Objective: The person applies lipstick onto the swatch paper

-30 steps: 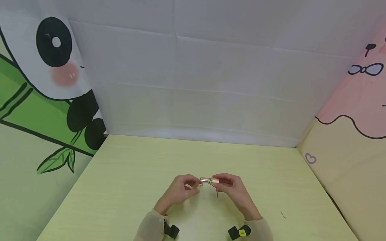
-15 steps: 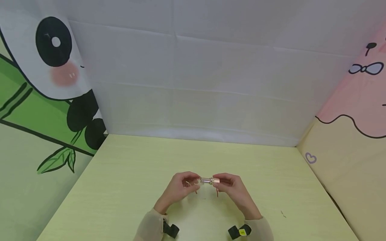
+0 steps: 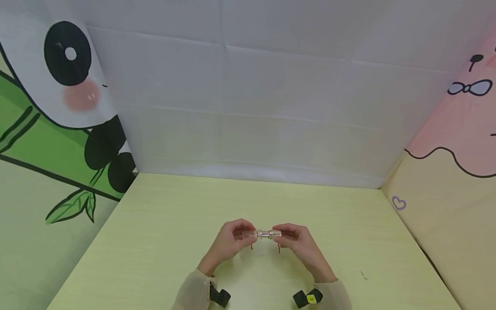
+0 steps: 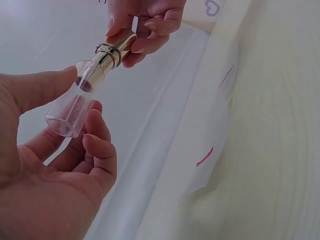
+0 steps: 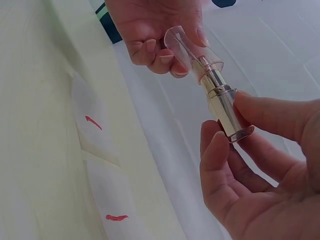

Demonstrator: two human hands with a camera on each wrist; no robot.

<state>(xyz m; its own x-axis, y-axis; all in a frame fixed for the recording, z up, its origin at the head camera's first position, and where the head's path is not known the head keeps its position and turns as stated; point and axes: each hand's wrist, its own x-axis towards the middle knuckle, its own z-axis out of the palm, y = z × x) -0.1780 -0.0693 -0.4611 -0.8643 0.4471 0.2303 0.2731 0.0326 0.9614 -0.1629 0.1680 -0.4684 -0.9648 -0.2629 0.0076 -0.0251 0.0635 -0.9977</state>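
My right hand pinches the gold base of a lipstick tube between thumb and fingers. A transparent lipstick cap is held by my left hand, thumb on one side and fingertips on the other. In both wrist views the cap's open end surrounds the tip of the lipstick and the top of the inner metal sleeve. A ringed collar on the tube stays outside the cap. Tube and cap lie nearly in one line, raised over the table between the two hands.
Below the hands is a pale yellow table. White paper pieces with red strokes lie there. A thin dark scrap rests at the right. A white sheet stands behind, with cartoon-printed panels at both sides.
My left hand has brought the clear cap up to the lipstick from the left, and the cap now goes over its tip. The right hand has stayed almost still.
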